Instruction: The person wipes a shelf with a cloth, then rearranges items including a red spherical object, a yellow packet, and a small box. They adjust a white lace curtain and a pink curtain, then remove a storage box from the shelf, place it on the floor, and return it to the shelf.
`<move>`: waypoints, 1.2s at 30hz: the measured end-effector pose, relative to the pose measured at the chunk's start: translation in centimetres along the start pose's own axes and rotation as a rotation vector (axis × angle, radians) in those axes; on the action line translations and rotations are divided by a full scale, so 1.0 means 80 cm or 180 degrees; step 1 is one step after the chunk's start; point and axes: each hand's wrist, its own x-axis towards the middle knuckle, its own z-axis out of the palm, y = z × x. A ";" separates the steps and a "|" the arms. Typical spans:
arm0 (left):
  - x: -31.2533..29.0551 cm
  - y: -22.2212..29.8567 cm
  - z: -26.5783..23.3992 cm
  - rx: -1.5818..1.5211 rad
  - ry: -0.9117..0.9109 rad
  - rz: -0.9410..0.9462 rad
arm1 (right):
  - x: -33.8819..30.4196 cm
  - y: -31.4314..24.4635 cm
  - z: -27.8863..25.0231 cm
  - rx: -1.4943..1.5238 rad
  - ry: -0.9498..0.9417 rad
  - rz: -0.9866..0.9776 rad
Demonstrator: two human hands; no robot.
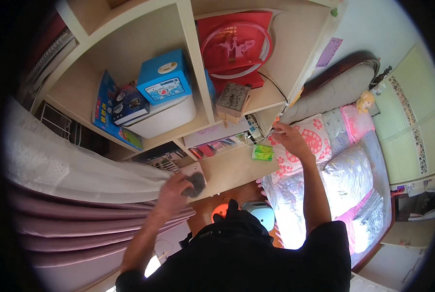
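Note:
My left hand [172, 193], somewhat blurred, has its fingers closed on the edge of a dark grey, soft-looking cloth [196, 185]. The cloth hangs over the left end of the low desk surface [222, 173], beside a pale pink flat box [193, 169]. My right hand [294, 142] is raised at the right side of the shelf, above the bed. Its fingertips are pinched together close to thin white cables [252, 139]; whatever they hold, if anything, is too small to make out. A green and yellow packet [262, 152] lies on the desk just left of that hand.
Above the desk stands a cream shelf unit [190, 53] with a blue box [164, 78], books, a red round-framed decoration [237, 44] and a carved box [233, 100]. White and mauve curtains [81, 214] hang left. Orange and light-blue stools [260, 214] stand below; a bed with pillows [349, 170] is right.

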 end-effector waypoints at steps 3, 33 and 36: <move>-0.040 -0.028 0.064 -0.0673 -0.0282 -0.0552 | 0.028 -0.029 0.016 -0.0150 0.0213 -0.1165; -0.088 -0.068 0.095 -0.1317 0.0102 -0.0819 | 0.129 -0.116 -0.003 -0.0211 -0.0465 -0.0872; -0.101 -0.073 0.095 -0.1485 0.0116 -0.1040 | 0.104 -0.130 -0.039 0.0108 -0.0378 -0.0803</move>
